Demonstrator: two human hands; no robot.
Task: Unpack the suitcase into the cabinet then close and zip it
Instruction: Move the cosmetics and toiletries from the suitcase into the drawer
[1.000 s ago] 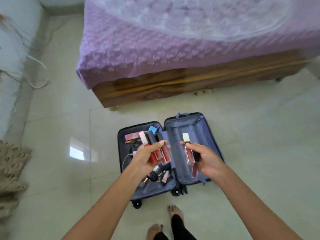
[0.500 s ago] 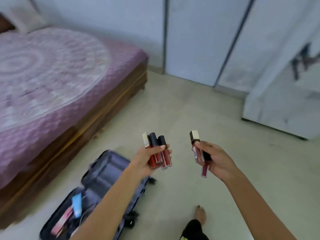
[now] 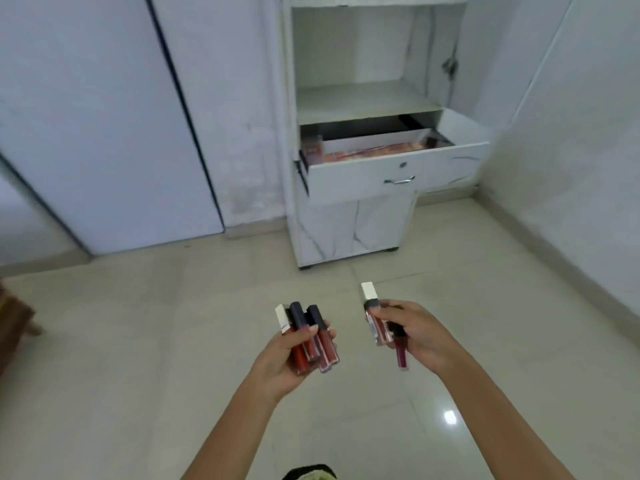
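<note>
My left hand (image 3: 287, 355) grips a bunch of red lip gloss tubes (image 3: 313, 337) with black and white caps. Two more lip gloss tubes (image 3: 375, 322), one white-capped and one dark red, are held in my right hand (image 3: 420, 336). Both hands are raised over the floor in front of the white cabinet (image 3: 349, 226). Its drawer (image 3: 391, 171) is pulled open and holds some reddish items. The shelf (image 3: 363, 102) above the drawer is bare. The suitcase is out of view.
Closed white wardrobe doors (image 3: 104, 116) stand to the left of the cabinet. A white wall (image 3: 571, 150) runs along the right. A brown wooden corner (image 3: 14, 317) shows at the left edge. Pale floor tiles (image 3: 173, 341) lie between me and the cabinet.
The view has swung from the open suitcase by the bed round to the cabinet. Both hands keep the same tubes in the same grip.
</note>
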